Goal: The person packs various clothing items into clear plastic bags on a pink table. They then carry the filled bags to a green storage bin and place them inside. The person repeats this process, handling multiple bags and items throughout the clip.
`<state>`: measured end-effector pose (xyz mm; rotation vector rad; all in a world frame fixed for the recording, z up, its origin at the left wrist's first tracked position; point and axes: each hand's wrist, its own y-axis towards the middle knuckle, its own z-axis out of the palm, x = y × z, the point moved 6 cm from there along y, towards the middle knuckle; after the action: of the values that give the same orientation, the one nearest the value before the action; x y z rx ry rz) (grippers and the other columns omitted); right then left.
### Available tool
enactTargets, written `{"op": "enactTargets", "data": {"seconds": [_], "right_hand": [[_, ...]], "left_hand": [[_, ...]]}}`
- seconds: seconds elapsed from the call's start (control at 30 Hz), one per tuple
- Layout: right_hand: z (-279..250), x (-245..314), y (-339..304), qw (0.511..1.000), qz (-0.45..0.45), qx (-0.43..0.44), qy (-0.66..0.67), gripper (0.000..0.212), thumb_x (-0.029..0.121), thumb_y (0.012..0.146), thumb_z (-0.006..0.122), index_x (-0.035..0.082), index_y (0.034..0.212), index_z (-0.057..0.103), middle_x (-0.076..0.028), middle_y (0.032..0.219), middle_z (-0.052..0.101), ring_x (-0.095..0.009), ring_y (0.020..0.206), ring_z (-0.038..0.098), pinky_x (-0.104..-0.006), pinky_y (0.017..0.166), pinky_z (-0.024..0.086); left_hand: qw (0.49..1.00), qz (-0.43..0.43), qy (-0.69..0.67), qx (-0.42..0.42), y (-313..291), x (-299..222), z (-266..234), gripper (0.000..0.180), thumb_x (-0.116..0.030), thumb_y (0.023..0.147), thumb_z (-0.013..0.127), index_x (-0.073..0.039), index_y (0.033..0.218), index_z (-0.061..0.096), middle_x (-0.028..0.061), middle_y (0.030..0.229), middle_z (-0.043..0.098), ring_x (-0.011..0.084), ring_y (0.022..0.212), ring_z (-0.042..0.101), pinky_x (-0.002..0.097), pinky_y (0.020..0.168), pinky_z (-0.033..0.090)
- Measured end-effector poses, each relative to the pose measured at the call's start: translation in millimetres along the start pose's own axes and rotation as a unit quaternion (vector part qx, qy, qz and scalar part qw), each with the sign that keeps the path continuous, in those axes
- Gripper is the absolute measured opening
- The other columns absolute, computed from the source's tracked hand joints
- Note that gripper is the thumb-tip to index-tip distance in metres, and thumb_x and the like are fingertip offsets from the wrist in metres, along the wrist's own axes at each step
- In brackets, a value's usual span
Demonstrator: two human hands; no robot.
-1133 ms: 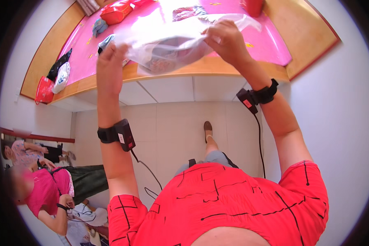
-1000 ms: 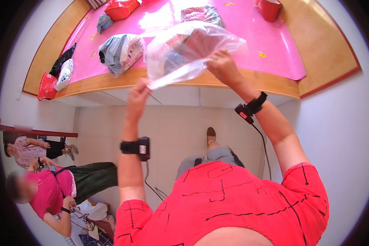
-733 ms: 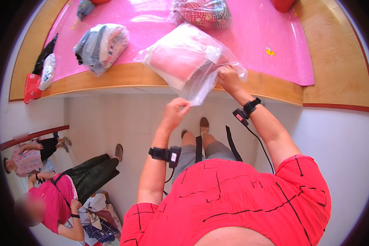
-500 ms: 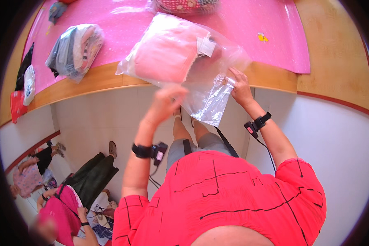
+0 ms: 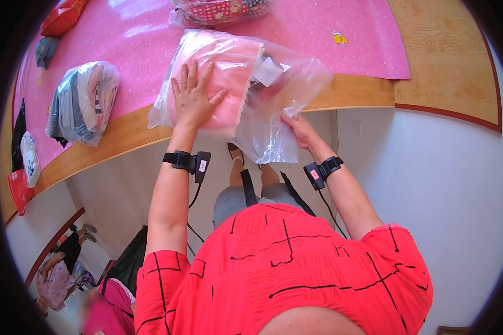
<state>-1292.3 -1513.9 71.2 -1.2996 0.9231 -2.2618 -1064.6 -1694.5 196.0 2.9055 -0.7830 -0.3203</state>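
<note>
A folded pink garment (image 5: 229,106) with a pale scalloped edge lies inside a clear plastic bag (image 5: 296,70) at the table's front edge. On top of it my left hand (image 5: 194,100) rests flat with its fingers spread. A white tag (image 5: 267,71) shows beside the garment, next to something dark red under the plastic. My right hand (image 5: 302,131) pinches the bag's slack right side, which hangs past the table edge. Black bands with small boxes and cables sit on both wrists.
Left of the bag, another clear bag of folded clothes (image 5: 86,103) lies on the pink tablecloth (image 5: 363,50). A patterned red bundle in plastic (image 5: 221,12) sits beyond. Black, white and red bags (image 5: 21,190) hang at the far left edge. Two other people (image 5: 56,279) are at lower left.
My left hand has come down flat onto the bagged garment. My right hand has shifted lower along the bag. The view has moved, so the table's contents sit further left.
</note>
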Motion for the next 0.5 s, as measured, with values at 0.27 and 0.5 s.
{"op": "enactTargets", "data": {"seconds": [0.27,0.5], "right_hand": [[149.2,192.8,-43.6,0.871,-0.339,0.054,-0.353,0.023,0.024,0.091,0.057,0.004,0.088,0.066,0.003,0.076,0.063,-0.005,0.068,0.054,-0.0235,0.062,0.044],[235.0,264.8,-62.2,0.827,-0.292,0.196,-0.438,0.02,0.019,0.092,0.056,0.002,0.088,0.065,0.002,0.077,0.063,-0.006,0.07,0.056,-0.0226,0.063,0.046]], "left_hand": [[0.962,-0.07,-0.263,-0.001,-13.2,65.9,-15.2,0.065,-0.049,0.09,0.048,-0.016,0.143,0.03,0.0154,0.149,0.023,0.0319,0.138,0.018,0.0433,0.111,0.015],[0.744,-0.204,-0.636,-0.01,-94.1,41.7,5.7,0.062,-0.029,0.096,0.047,-0.003,0.145,0.018,0.0149,0.147,0.025,0.0252,0.128,0.036,0.0343,0.104,0.032]]}}
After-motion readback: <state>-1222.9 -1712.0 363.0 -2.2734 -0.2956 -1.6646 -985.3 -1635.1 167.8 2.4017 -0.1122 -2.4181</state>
